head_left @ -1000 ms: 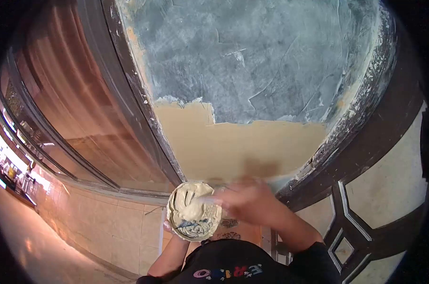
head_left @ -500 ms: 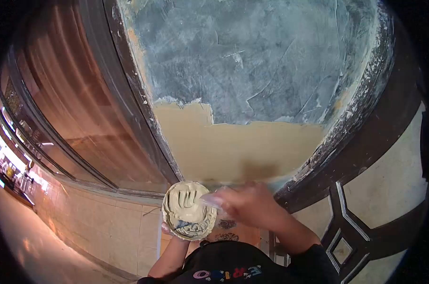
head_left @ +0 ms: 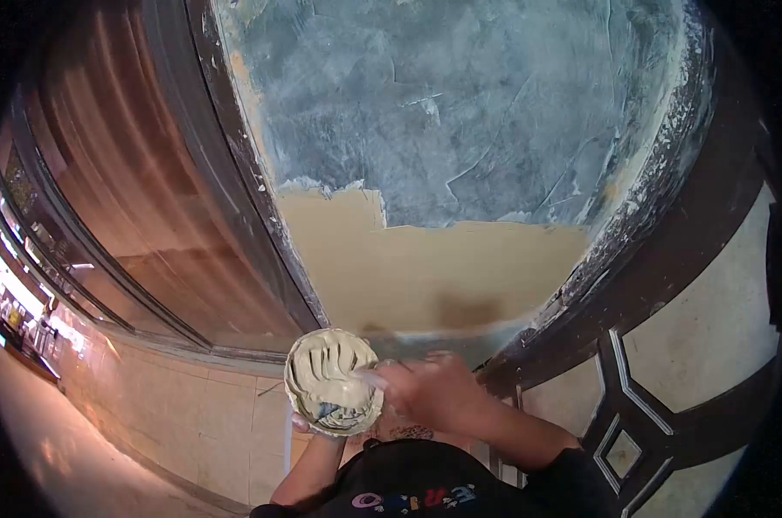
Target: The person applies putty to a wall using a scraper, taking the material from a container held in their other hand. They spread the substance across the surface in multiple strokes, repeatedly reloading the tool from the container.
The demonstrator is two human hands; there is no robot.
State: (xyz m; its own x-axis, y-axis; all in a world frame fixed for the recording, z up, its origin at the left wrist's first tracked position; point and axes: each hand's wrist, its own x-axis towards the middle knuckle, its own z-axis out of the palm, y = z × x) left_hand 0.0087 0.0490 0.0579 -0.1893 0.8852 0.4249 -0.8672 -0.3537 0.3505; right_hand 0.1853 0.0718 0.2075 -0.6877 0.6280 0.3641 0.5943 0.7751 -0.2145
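My left hand [head_left: 301, 423] supports a round bowl [head_left: 290, 377] from below and the side; only part of its fingers shows past the rim. Thick cream-coloured putty [head_left: 335, 367] fills the bowl, with finger-like ridges on top and a dark bare patch low on the inner wall. My right hand [head_left: 430, 393] is closed around a pale, translucent flat-edged scraper [head_left: 371, 379], whose end reaches over the bowl's right side against the putty. In front of me, smooth beige putty [head_left: 434, 259] covers the lower wall, below rough blue-grey surface [head_left: 460, 104].
A dark wooden frame [head_left: 235, 186] with glass and a reddish curtain [head_left: 106, 147] runs along the left. On the right stands dark trim with whitish panels [head_left: 693, 328]. Tiled floor [head_left: 209, 414] lies at lower left.
The bowl has shifted slightly left. My right hand and the scraper have moved left with it, and more grooves show in the putty.
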